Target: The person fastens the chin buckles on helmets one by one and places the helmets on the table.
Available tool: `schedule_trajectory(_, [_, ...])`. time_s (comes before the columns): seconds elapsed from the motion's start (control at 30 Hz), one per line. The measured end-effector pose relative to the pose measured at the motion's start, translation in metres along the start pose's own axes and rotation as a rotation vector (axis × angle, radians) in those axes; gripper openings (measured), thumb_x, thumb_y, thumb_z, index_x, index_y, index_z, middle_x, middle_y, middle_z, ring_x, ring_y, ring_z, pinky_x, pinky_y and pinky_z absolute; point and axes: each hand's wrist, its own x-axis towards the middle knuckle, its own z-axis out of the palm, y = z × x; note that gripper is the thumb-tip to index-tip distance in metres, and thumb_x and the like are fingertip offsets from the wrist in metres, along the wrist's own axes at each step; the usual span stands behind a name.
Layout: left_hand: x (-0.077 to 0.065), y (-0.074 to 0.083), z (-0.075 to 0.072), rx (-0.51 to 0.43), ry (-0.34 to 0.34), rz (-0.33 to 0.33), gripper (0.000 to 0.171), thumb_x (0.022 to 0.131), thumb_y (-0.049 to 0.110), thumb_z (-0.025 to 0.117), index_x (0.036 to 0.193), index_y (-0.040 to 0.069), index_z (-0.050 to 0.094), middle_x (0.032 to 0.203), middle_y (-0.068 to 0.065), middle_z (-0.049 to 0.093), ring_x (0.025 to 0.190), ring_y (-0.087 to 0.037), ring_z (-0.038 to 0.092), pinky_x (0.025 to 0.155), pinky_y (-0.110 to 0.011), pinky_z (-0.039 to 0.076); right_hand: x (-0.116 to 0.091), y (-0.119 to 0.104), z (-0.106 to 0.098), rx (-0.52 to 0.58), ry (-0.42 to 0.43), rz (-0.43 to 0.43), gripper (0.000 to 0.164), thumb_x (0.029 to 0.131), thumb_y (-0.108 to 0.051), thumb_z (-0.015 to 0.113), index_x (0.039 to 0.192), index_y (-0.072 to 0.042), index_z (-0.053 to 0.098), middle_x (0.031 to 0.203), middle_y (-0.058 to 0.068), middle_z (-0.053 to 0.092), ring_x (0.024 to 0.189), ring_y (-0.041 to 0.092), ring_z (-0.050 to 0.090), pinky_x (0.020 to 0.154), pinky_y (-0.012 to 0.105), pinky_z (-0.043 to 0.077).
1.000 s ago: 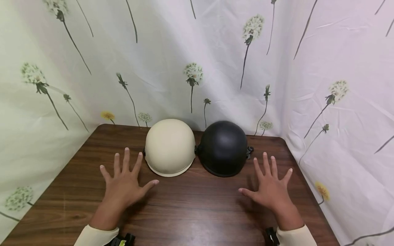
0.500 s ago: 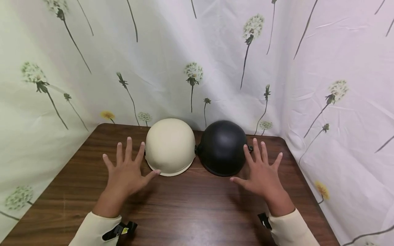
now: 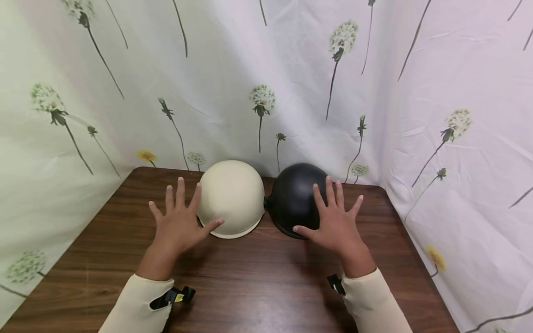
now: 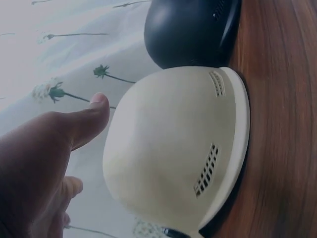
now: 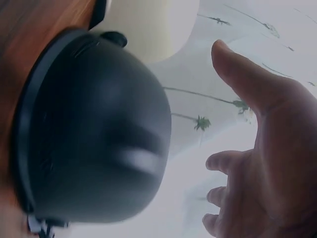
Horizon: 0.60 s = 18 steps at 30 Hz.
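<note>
Two helmets stand dome up, side by side at the table's back: a cream helmet (image 3: 233, 196) on the left, a black helmet (image 3: 293, 194) on the right. My left hand (image 3: 176, 229), fingers spread, overlaps the cream one's left edge in the head view; a gap separates the thumb from its vented shell (image 4: 158, 134) in the left wrist view. Also spread, my right hand (image 3: 337, 229) covers the black one's right side in the head view. In the right wrist view that hand (image 5: 282, 144) is apart from the black shell (image 5: 94, 134). Neither hand holds anything.
Under the helmets is a dark wood-grain table (image 3: 250, 286) with rounded back corners. A white curtain (image 3: 225, 83) printed with dandelions hangs behind it and along both sides. Black camera straps (image 3: 170, 298) show at the cream sleeves (image 3: 137, 305).
Both hands have moved forward and inward toward the helmets, the right one farther, now overlapping the black helmet in the head view. The helmets have not moved.
</note>
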Motion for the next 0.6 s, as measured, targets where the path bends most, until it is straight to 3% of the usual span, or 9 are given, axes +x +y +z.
schedule_trajectory(0.27, [0.015, 0.013, 0.005, -0.009, 0.016, -0.022, 0.116, 0.087, 0.086, 0.056, 0.17, 0.015, 0.018, 0.174, -0.025, -0.008, 0.157, -0.057, -0.001, 0.108, -0.089, -0.003, 0.026, -0.024, 0.013, 0.035, 0.033, -0.061, 0.12, 0.081, -0.09, 0.059, 0.171, -0.025, 0.012, 0.177, 0.008, -0.014, 0.162, 0.039, -0.012, 0.109, 0.082, -0.019])
schedule_trajectory(0.47, [0.023, 0.019, 0.01, -0.038, -0.033, -0.024, 0.117, 0.088, 0.087, 0.053, 0.171, 0.015, 0.012, 0.173, -0.022, -0.018, 0.157, -0.056, -0.008, 0.108, -0.089, -0.003, 0.038, -0.039, 0.019, 0.027, 0.034, -0.082, 0.119, 0.083, -0.089, 0.058, 0.17, -0.03, 0.005, 0.177, 0.009, -0.012, 0.162, 0.036, -0.012, 0.11, 0.083, -0.014])
schedule_trajectory(0.6, [0.032, 0.025, 0.009, -0.036, -0.018, -0.037, 0.117, 0.088, 0.087, 0.051, 0.171, 0.014, 0.012, 0.173, -0.02, -0.02, 0.157, -0.056, -0.007, 0.108, -0.089, 0.002, 0.046, -0.05, 0.017, 0.072, 0.062, -0.086, 0.118, 0.083, -0.088, 0.059, 0.171, -0.029, 0.006, 0.176, 0.007, -0.016, 0.162, 0.037, -0.013, 0.111, 0.083, -0.013])
